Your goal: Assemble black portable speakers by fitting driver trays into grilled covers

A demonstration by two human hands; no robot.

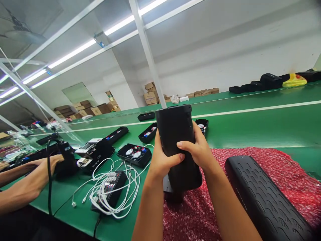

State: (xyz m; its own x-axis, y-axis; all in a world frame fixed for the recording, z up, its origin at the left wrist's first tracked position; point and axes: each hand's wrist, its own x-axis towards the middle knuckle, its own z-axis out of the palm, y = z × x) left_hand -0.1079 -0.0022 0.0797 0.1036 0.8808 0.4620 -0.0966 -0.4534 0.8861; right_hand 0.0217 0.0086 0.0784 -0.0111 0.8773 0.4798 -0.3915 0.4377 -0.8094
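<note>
Between my two hands a black speaker housing [177, 134] is held up, tilted slightly, its smooth side facing me. My left hand [162, 159] grips its left edge, thumb across the front. The right hand [199, 147] wraps the other edge, its thumb also on the front. Fingers behind the housing are hidden. Below it, a dark part [173, 196] shows over the red bubble wrap [213, 207]; whether they are joined I cannot tell. To the right, a long black speaker [263, 194] with a scale-patterned grille lies on the wrap.
Left of me, white cables [135, 190] lie tangled over a black power strip [116, 187]. Open black housings with round drivers [135, 155] sit on the green bench [250, 124]. A co-worker's arm [32, 180] reaches in at left. Black cases [271, 81] stand at the back right.
</note>
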